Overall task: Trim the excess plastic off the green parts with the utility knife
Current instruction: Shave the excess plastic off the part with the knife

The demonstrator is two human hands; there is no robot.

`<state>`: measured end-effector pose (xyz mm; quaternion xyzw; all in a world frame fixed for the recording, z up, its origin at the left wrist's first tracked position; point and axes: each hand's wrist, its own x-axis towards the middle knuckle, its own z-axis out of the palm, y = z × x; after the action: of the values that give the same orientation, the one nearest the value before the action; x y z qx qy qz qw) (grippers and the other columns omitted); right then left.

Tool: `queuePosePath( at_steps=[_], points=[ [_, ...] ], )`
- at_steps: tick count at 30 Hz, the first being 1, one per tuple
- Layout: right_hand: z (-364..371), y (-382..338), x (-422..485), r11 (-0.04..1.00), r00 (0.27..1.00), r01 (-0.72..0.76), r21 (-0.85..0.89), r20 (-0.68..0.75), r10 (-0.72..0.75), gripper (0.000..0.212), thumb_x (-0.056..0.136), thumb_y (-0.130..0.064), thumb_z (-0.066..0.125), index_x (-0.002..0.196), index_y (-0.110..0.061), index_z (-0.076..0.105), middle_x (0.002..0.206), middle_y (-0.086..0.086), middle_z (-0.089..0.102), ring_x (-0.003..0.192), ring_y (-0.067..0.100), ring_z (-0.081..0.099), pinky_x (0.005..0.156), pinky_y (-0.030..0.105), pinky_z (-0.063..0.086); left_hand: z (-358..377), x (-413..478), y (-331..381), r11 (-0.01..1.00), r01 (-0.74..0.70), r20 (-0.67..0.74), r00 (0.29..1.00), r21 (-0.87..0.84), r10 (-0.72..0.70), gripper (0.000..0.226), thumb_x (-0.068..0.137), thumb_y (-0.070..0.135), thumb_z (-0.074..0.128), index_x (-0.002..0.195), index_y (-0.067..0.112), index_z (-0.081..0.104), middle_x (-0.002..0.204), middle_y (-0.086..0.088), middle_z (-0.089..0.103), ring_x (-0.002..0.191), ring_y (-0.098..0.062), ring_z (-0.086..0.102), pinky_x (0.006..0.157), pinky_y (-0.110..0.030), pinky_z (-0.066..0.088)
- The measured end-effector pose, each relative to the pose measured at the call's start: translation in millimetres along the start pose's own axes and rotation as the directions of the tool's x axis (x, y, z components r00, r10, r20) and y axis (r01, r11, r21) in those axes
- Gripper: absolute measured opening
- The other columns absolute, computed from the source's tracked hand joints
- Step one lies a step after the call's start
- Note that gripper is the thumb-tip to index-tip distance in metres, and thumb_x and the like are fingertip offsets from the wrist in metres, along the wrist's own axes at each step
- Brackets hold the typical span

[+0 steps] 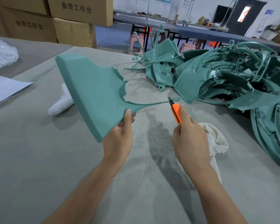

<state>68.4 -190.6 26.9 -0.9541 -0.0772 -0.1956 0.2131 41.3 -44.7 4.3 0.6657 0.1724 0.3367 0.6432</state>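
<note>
One matte green part [90, 94], its thin curved strip meeting the utility knife [175, 112].

1. Two hands: left hand [120, 136], right hand [191, 138].
2. One orange utility knife [176, 113].
3. One green part [90, 92] held up.
4. One heap of green parts [225, 78] on the desk [39, 159], too tangled to count.
5. At least four cardboard boxes [79, 8].
6. One white cloth [217, 139].
7. One paper sheet [5, 88].

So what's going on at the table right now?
A person is trimming a green part, held up off the table by the left hand at its lower edge. The right hand grips an orange utility knife, its blade at the tip of the part's thin curved arm. A pile of green parts lies to the right.
</note>
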Motion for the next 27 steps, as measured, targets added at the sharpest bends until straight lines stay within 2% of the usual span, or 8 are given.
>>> queuePosePath(
  at_steps=[4, 9, 13, 16, 18, 20, 22, 27],
  points=[
    [-1, -2, -3, 0.999, 0.999, -0.016, -0.046, -0.053, 0.014, 0.061, 0.091, -0.001, 0.047, 0.149, -0.013, 0.032, 0.093, 0.01, 0.061, 0.067, 0.025, 0.042, 0.058, 0.035, 0.027, 1, -2, 3, 1.0, -0.007, -0.003, 1.0, -0.016, 0.007, 0.04, 0.097, 0.035, 0.053, 0.064, 0.052, 0.067, 0.078, 0.023, 0.071, 0.088, -0.015, 0.072, 0.092, -0.047, 0.053],
    [-1, -8, -6, 0.992, 1.0, -0.026, -0.127, -0.016, 0.024, 0.065, 0.091, -0.001, 0.047, 0.151, -0.015, 0.027, 0.102, 0.009, 0.062, 0.069, 0.023, 0.04, 0.055, 0.035, 0.023, 0, -2, 6, 1.0, -0.007, 0.013, 1.0, -0.002, 0.007, 0.03, 0.088, 0.053, 0.044, 0.075, 0.078, 0.053, 0.088, 0.022, 0.069, 0.094, -0.019, 0.07, 0.091, -0.046, 0.053],
    [4, -26, -18, 0.997, 0.996, 0.068, 0.02, 0.057, -0.07, 0.065, 0.093, -0.001, 0.045, 0.151, -0.019, 0.024, 0.101, 0.007, 0.059, 0.077, 0.027, 0.053, 0.06, 0.035, 0.035, 0, -1, 3, 1.0, -0.012, 0.003, 1.0, 0.023, 0.012, 0.028, 0.087, 0.055, 0.043, 0.074, 0.078, 0.053, 0.092, 0.014, 0.073, 0.091, -0.021, 0.071, 0.089, -0.045, 0.054],
    [3, -38, -26, 0.981, 0.98, 0.152, 0.119, 0.108, -0.165, 0.065, 0.094, -0.006, 0.043, 0.153, -0.02, 0.022, 0.1, 0.006, 0.057, 0.084, 0.03, 0.057, 0.067, 0.042, 0.044, 1, -1, -1, 1.0, -0.019, -0.002, 1.0, 0.017, 0.019, 0.031, 0.09, 0.051, 0.047, 0.066, 0.058, 0.066, 0.092, 0.008, 0.075, 0.09, -0.02, 0.072, 0.089, -0.045, 0.054],
    [1, -43, -30, 0.965, 0.968, 0.191, 0.179, 0.127, -0.215, 0.064, 0.094, -0.009, 0.043, 0.153, -0.021, 0.023, 0.098, 0.004, 0.055, 0.08, 0.03, 0.056, 0.065, 0.04, 0.041, 1, 0, -3, 1.0, -0.023, -0.009, 1.0, 0.017, 0.023, 0.03, 0.097, 0.04, 0.052, 0.07, 0.049, 0.063, 0.089, 0.008, 0.075, 0.088, -0.015, 0.072, 0.088, -0.043, 0.055],
    [-1, -48, -32, 0.95, 0.96, 0.217, 0.225, 0.13, -0.25, 0.063, 0.095, -0.01, 0.044, 0.153, -0.022, 0.024, 0.097, 0.003, 0.055, 0.079, 0.029, 0.056, 0.062, 0.036, 0.033, 2, 0, -3, 0.999, -0.012, 0.015, 1.0, 0.04, 0.012, 0.027, 0.099, 0.036, 0.051, 0.076, 0.048, 0.061, 0.087, 0.017, 0.073, 0.087, -0.006, 0.071, 0.086, -0.032, 0.055],
    [-4, -50, -31, 0.93, 0.95, 0.234, 0.283, 0.136, -0.281, 0.061, 0.095, -0.01, 0.045, 0.153, -0.022, 0.028, 0.097, 0.003, 0.058, 0.078, 0.028, 0.056, 0.063, 0.036, 0.035, 3, 0, -2, 0.999, 0.0, 0.03, 1.0, 0.038, -0.001, 0.027, 0.099, 0.034, 0.051, 0.076, 0.045, 0.061, 0.082, 0.025, 0.069, 0.084, -0.002, 0.07, 0.083, -0.023, 0.053],
    [-8, -48, -26, 0.9, 0.939, 0.225, 0.374, 0.165, -0.303, 0.059, 0.092, -0.005, 0.046, 0.149, -0.021, 0.038, 0.082, 0.0, 0.055, 0.068, 0.02, 0.049, 0.064, 0.038, 0.042, 3, 0, -4, 1.0, 0.001, 0.062, 0.998, 0.003, -0.001, 0.022, 0.099, 0.03, 0.051, 0.091, 0.023, 0.07, 0.086, 0.02, 0.07, 0.077, 0.01, 0.066, 0.071, -0.002, 0.043]
  ],
)
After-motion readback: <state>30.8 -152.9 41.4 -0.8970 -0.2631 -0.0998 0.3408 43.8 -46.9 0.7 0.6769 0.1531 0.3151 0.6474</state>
